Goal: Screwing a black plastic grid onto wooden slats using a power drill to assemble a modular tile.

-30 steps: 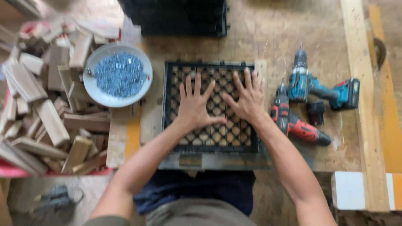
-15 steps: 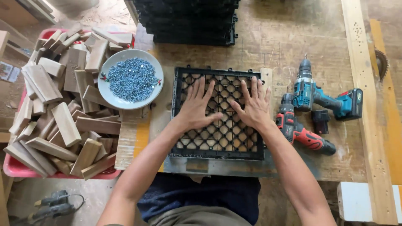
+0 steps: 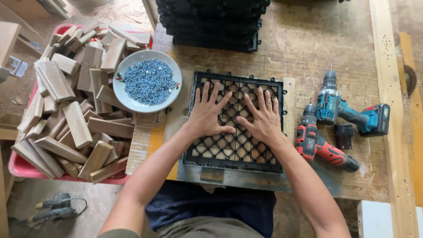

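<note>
Both your hands lie flat on the black grid (image 3: 238, 121), which sits on the bench (image 3: 308, 39) right in front of you. Your left hand (image 3: 207, 115) presses its left half, fingers spread wide and pointing away from you, holding nothing. Your right hand (image 3: 263, 117) rests just beside it on the right half, also spread and empty; the thumbs nearly meet near the middle of the grid. The grid seems to rest on wooden slats, though the lattice hides most of them. To the left, a plate (image 3: 172, 72) of blue screws (image 3: 147, 81) stands beside the grid, and further left a red tray (image 3: 20, 165) holds wood blocks (image 3: 77, 123). To the right lie a red drill (image 3: 319, 145) and a teal drill (image 3: 343, 110). At the far edge sits a stack of black grids (image 3: 211, 22).
</note>
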